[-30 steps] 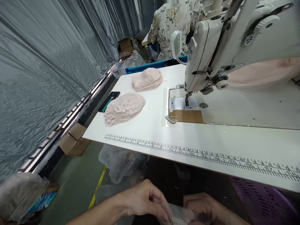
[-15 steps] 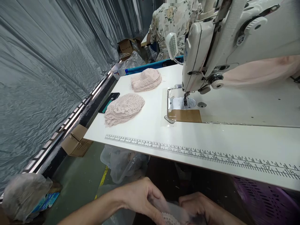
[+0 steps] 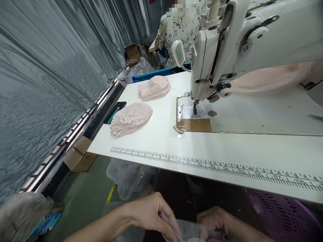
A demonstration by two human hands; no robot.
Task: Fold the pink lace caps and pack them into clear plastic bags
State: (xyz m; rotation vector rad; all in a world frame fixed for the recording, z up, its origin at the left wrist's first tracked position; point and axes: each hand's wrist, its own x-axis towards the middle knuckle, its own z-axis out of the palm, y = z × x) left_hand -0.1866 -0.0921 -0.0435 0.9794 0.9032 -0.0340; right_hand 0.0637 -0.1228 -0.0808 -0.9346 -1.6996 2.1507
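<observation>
White tabletop: brightest thing we've got, pretty evenly lit
Purple basket: dim, down in the shadow
Gray curtain: soft sheen along the creases
Sheer fabric: kinda soft and smudgy
Bag, bottom left: we're seeing blur plus wide-lens stretch

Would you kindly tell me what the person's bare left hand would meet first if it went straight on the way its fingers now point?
The left hand would probably first meet the sheer, whitish material it pinches, then perhaps the bare right hand, though depth is unclear.
</observation>
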